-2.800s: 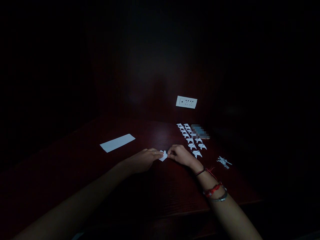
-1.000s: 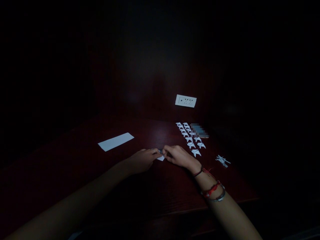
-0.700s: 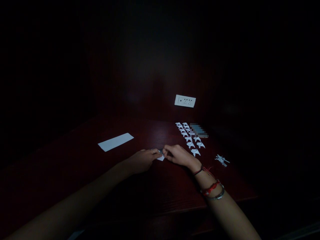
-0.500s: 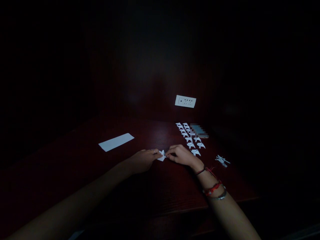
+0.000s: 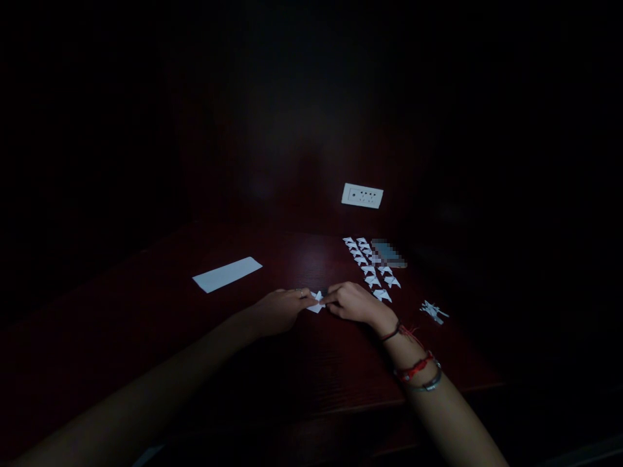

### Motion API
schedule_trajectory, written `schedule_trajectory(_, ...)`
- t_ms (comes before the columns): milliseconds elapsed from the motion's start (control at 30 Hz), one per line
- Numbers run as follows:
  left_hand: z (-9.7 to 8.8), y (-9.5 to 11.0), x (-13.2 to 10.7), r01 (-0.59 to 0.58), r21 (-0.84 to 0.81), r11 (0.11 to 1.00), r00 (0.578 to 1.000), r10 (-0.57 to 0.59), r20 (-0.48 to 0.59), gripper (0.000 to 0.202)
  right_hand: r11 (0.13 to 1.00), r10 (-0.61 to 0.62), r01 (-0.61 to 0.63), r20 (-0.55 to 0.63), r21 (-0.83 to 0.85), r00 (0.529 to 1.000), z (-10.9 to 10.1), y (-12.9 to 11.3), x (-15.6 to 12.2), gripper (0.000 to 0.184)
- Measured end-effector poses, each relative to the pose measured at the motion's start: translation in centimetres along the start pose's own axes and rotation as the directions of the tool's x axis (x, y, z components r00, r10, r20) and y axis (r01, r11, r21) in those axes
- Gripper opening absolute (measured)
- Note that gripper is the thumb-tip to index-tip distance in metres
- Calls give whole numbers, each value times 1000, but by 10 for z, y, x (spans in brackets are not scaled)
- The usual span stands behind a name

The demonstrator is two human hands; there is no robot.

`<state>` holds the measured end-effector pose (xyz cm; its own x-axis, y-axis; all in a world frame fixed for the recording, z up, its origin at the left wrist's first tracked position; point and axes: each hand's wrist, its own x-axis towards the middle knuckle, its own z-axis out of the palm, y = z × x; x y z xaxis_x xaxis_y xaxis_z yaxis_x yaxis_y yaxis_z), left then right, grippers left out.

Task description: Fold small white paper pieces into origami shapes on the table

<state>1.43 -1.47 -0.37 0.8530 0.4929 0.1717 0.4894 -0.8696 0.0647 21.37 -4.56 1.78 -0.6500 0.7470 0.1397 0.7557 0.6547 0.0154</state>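
Observation:
A small folded white paper (image 5: pixel 317 306) lies on the dark red table between my two hands. My left hand (image 5: pixel 280 311), with a ring on one finger, pinches its left side. From the right, my right hand (image 5: pixel 354 302) presses its fingertips onto the paper's right side; bracelets circle that wrist. Part of the paper is hidden under the fingers. Beyond my right hand, several folded white paper pieces (image 5: pixel 372 281) stand in two rows.
A flat white paper strip (image 5: pixel 227 274) lies to the left. At the right are a pile of thin paper scraps (image 5: pixel 433 311) and a blurred-out flat object (image 5: pixel 389 253). A white socket panel (image 5: pixel 362 195) is on the wall behind the table (image 5: pixel 296 253).
My right fingertips have moved slightly left, from beside the folded paper onto its right side. My left hand keeps its place at the left side.

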Motion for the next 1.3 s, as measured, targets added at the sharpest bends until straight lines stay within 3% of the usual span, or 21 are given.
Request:
schedule_trajectory(300,-1,0,-2,7,4,1000,1000,-7,-8,48,1000,24,-24,30,6,999,-6,1,-4,25)
schedule_trajectory(500,1,-3,-4,-40,38,998,997,42,-65,33,991,102,-90,-118,97,988,0,15,-8,28)
schedule_trajectory(667,-2,-9,1,-102,77,992,991,109,-83,22,986,26,-3,-133,169,991,3,10,-4,27)
schedule_trajectory(833,-6,-14,4,-86,72,994,992,92,-82,19,978,-36,61,-127,201,991,4,6,-1,24)
schedule_trajectory(1067,-10,-9,4,-41,-189,981,982,5,-190,18,973,1,44,-195,226,981,4,3,0,28)
schedule_trajectory(1200,-12,-5,8,33,-424,905,935,-177,-306,20,966,34,37,-270,255,962,3,1,2,21)
schedule_trajectory(1300,-12,-5,9,67,-579,813,903,-296,-312,23,957,82,8,-299,290,951,4,2,3,16)
